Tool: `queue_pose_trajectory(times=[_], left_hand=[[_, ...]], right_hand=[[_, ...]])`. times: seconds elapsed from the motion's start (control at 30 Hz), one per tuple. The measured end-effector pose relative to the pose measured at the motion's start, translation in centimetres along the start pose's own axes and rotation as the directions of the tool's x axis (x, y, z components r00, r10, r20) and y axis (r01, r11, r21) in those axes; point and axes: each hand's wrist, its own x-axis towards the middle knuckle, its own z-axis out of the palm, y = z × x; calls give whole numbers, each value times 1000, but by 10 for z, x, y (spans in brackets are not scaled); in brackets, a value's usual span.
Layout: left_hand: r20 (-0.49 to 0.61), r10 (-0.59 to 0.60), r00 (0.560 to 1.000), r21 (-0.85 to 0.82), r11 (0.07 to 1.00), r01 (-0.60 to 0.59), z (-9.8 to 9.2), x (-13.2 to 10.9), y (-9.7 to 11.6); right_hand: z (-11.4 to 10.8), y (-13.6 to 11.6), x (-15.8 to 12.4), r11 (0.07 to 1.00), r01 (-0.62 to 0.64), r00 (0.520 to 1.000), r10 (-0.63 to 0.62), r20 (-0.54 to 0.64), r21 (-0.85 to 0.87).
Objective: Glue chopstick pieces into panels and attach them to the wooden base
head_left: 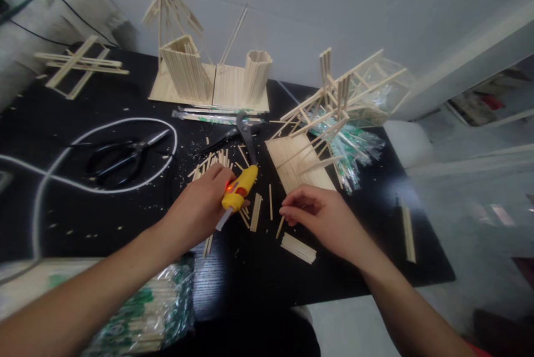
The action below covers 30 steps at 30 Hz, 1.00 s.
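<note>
My left hand (200, 207) is wrapped round a yellow glue gun (238, 189) with a white glue stick at its back; its nozzle points away from me over the black table (62, 201). My right hand (321, 215) is curled, its fingertips pinching a short wooden stick (280, 227) that angles down to the table. Several cut sticks (255, 211) lie between the two hands. A glued row of sticks (298, 247) lies just below my right hand. A flat panel of sticks (298, 162) sits beyond it.
Black scissors (125, 157) and a white cable (104, 187) lie at the left, pliers (240, 132) in the middle. Stick-built models (208, 70) stand at the back, a stick frame (81, 62) far left. Wrapped stick packs (146, 307) sit near me, plastic wrappers (354, 148) at the right.
</note>
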Motion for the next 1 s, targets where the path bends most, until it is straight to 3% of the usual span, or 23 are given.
queue_pose_trajectory(times=[0.1, 0.37, 0.53, 0.73, 1.0], left_hand=[[0, -80, 997, 112, 991, 80, 3, 1, 10], [30, -63, 998, 221, 974, 55, 9, 1, 9], [41, -85, 996, 189, 979, 76, 4, -1, 8], [66, -28, 997, 110, 994, 21, -1, -4, -2], [48, 18, 999, 71, 997, -21, -1, -4, -4]], right_hand=[[11, 8, 4, 998, -17, 1000, 19, -23, 53], [26, 14, 19, 999, 25, 1000, -25, -4, -44], [30, 11, 29, 986, 74, 997, -75, -5, -149], [33, 6, 36, 945, 122, 992, -127, 5, -304], [23, 14, 28, 940, 180, 983, -183, 18, -291]])
